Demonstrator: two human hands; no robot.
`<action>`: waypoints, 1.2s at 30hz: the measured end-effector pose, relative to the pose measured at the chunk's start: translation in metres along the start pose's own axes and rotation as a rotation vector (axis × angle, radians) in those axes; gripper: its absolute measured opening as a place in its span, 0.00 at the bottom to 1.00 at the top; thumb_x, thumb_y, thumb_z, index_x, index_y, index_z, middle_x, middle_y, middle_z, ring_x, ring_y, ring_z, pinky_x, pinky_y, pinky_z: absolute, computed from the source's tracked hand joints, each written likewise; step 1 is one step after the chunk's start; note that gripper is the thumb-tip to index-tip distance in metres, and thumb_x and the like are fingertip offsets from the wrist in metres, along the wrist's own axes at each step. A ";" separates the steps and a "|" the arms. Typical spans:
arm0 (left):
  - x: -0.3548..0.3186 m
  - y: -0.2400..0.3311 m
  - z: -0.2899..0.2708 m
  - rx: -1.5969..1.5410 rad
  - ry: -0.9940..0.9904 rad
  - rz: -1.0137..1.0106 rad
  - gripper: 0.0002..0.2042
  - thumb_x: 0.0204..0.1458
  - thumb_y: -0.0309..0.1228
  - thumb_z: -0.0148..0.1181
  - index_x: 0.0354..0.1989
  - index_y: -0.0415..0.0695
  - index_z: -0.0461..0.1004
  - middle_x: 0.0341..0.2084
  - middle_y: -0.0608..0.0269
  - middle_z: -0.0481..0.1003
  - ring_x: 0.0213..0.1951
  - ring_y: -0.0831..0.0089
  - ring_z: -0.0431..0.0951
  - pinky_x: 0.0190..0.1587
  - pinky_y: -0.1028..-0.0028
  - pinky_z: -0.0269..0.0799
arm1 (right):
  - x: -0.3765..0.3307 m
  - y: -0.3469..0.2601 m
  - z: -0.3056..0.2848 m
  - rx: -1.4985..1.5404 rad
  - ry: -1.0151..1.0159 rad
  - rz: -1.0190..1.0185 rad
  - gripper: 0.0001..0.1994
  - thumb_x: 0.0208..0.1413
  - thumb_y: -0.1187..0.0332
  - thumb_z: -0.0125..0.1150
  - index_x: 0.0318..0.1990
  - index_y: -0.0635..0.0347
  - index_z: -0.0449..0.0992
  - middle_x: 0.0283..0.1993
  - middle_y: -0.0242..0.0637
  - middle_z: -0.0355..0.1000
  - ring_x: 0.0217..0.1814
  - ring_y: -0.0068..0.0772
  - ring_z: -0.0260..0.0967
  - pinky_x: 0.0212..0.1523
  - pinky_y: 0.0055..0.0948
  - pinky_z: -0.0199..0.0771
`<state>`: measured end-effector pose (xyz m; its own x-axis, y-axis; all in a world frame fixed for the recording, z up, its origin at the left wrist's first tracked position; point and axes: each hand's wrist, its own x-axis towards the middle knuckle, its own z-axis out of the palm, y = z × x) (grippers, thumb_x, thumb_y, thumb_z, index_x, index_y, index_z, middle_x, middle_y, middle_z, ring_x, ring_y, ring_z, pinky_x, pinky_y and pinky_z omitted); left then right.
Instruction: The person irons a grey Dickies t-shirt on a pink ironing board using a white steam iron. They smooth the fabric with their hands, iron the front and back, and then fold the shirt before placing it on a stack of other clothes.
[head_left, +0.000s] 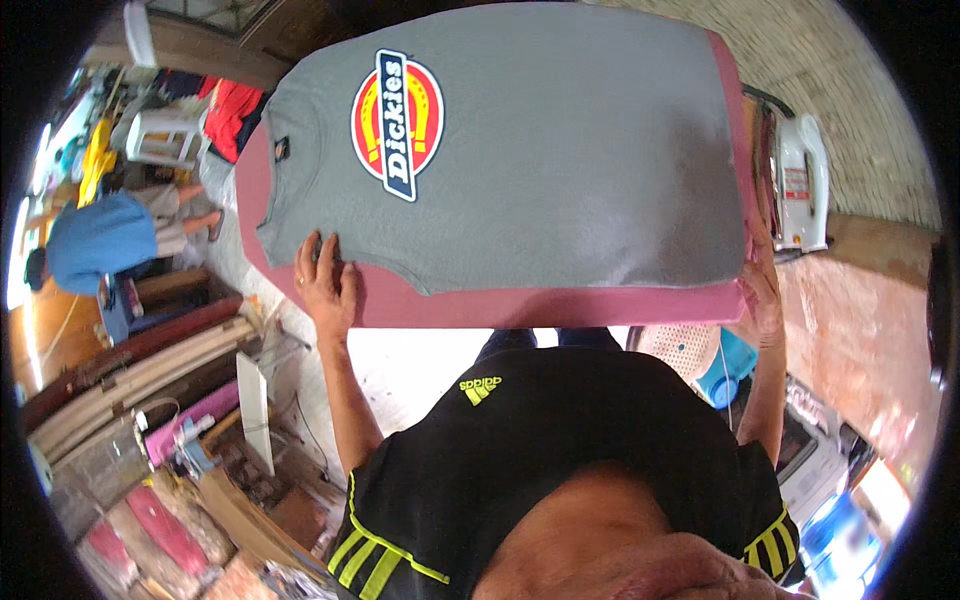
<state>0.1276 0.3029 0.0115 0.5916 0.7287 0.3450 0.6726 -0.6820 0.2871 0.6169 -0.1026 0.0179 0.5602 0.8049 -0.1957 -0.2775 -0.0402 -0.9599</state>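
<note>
A grey, apparently sleeveless shirt (560, 160) lies flat over a board with a dark pink cover (550, 306). Its neckline, with a small dark label (282, 149), faces left, and a round red and yellow print (425, 110) shows on the chest. At the near shoulder, my left hand (328, 285) rests open, its fingers spread across the cloth and the pink cover. My right hand (764, 295) is at the near right corner, fingers closed at the shirt's hem along the board's edge. Part of its grip is hidden.
A white clothes iron (800, 185) stands beyond the board's right end. At the far left, a person in a blue top (105, 235) bends over near a white stool (163, 138). Planks (150, 370) lie at the left; a perforated beige basket (682, 347) is below my right hand.
</note>
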 end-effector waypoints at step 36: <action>-0.090 -0.047 -0.068 0.399 0.049 0.142 0.14 0.50 0.24 0.59 0.45 0.53 0.78 0.36 0.66 0.73 0.44 0.65 0.73 0.50 0.61 0.61 | -0.127 -0.019 0.026 -1.396 0.189 -0.712 0.09 0.43 0.79 0.61 0.35 0.60 0.77 0.45 0.38 0.73 0.50 0.43 0.70 0.52 0.40 0.67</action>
<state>0.0127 0.2655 0.0273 0.6755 0.6186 0.4012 0.7109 -0.6909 -0.1316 0.5314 -0.1886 0.0663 0.3715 0.8180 0.4392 0.9239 -0.2788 -0.2621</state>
